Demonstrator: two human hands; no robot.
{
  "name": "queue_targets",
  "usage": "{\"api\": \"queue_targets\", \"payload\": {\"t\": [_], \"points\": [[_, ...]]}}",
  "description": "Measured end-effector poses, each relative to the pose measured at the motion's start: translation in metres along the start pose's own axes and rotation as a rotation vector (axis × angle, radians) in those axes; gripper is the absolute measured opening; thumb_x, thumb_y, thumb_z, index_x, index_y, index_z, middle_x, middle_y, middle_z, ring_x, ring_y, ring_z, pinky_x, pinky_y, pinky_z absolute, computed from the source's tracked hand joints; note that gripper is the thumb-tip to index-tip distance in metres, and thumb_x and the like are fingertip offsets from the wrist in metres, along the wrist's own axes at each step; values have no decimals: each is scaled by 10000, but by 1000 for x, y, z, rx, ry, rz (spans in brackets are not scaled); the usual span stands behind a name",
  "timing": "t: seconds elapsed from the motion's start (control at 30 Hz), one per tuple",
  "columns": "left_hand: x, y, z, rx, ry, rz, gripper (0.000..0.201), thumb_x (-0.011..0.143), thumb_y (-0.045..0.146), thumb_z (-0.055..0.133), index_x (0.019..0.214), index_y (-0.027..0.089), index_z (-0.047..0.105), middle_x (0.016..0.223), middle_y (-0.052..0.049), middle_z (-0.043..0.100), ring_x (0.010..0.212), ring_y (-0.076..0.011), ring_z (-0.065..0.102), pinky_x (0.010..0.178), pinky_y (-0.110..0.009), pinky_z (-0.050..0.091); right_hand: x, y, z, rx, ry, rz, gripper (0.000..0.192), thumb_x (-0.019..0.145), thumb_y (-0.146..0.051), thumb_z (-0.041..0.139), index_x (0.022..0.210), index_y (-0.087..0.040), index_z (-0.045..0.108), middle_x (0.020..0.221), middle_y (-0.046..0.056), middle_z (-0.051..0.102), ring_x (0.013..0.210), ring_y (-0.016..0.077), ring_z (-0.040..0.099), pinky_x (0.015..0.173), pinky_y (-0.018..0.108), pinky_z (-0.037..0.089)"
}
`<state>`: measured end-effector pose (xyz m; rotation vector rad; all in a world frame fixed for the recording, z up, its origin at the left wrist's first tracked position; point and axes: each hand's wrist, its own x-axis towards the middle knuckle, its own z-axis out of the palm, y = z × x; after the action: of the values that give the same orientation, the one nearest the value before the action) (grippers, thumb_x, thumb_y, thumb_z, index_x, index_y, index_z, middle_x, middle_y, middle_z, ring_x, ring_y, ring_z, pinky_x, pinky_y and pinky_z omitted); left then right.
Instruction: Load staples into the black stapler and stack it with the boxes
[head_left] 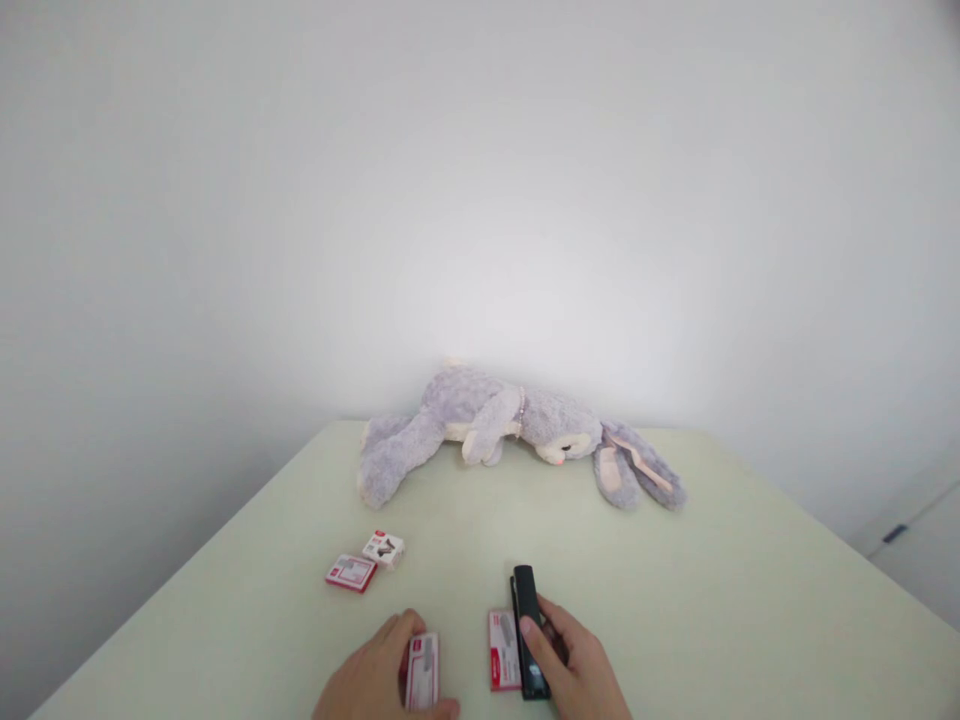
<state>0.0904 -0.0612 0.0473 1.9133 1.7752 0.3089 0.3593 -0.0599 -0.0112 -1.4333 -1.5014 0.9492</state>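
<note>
Two hands at work: left hand (382,675) fingers grasping a staple box (422,671), right hand (574,665) gripping a black stapler (529,630).

Stapler (529,630) right of box (422,671); plush rabbit (510,425) behind.

Your left hand (382,675): low at the bottom edge of view, palm down, fingers curled inward, thumb lying along the near side, closed in a loose grasp. Your right hand (574,665): just beside it, entering from the lower right, fingers bent, thumb stretched forward and pressed flat, gripping. Wrists and forearms out of frame.
</note>
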Motion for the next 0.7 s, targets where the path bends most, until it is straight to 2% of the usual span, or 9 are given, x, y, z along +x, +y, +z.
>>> {"api": "queue_targets", "payload": {"t": [0.1, 0.23, 0.3, 0.4, 0.47, 0.53, 0.6, 0.7], "points": [[13, 32, 11, -22, 71, 60, 393, 649, 449, 807, 959, 280, 635, 845, 54, 686, 773, -185, 632, 709, -275, 426, 1, 0, -1, -3, -15, -6, 666, 939, -679, 503, 1296, -150, 692, 826, 66, 708, 723, 217, 604, 682, 313, 493], [24, 57, 28, -123, 7, 158, 497, 578, 507, 876, 977, 298, 666, 853, 70, 700, 756, -176, 626, 682, -268, 422, 0, -1, -2, 3, -37, -21, 647, 958, -663, 486, 1310, -155, 677, 895, 78, 727, 765, 221, 622, 707, 308, 484], [27, 58, 33, -157, -50, 192, 652, 531, 482, 911, 1112, 303, 677, 1033, 33, 725, 895, -211, 655, 796, -289, 469, 0, 0, -1, 9, -41, -16, 661, 957, -670, 480, 1312, -147, 672, 897, 82, 725, 765, 224, 622, 707, 311, 484], [29, 51, 32, -152, -83, 226, 909, 504, 379, 927, 1346, 284, 599, 1359, -54, 622, 1229, -290, 569, 1053, -359, 428, 0, 0, 0, 1, -36, -11, 681, 955, -682, 468, 1303, -133, 673, 876, 84, 714, 754, 227, 618, 696, 313, 488], [31, 50, 29, -142, -94, 307, 866, 508, 322, 919, 1320, 285, 619, 1381, -58, 587, 1289, -295, 517, 1104, -368, 400, -1, 0, 0, -12, -25, -23, 661, 961, -674, 462, 1280, -139, 683, 876, 84, 713, 757, 226, 619, 707, 312, 493], [33, 53, 29, -155, -113, 406, 728, 541, 276, 893, 1230, 292, 661, 1296, -38, 614, 1224, -268, 544, 1079, -353, 425, -1, -2, -1, -19, -23, -43, 619, 967, -661, 468, 1235, -156, 706, 875, 78, 713, 766, 223, 620, 734, 308, 500], [34, 59, 33, -170, -139, 452, 673, 574, 260, 876, 1213, 296, 668, 1242, -30, 630, 1175, -258, 560, 1063, -362, 442, -2, -4, -2, -16, -23, -61, 591, 966, -657, 477, 1187, -169, 727, 868, 73, 712, 772, 220, 620, 756, 302, 505], [35, 56, 39, -208, -148, 486, 832, 576, 359, 916, 1346, 311, 605, 1320, -57, 603, 1230, -286, 538, 1100, -412, 430, -2, -5, -2, -4, -27, -61, 598, 959, -663, 484, 1202, -174, 726, 864, 71, 711, 769, 220, 618, 750, 300, 509]]}}
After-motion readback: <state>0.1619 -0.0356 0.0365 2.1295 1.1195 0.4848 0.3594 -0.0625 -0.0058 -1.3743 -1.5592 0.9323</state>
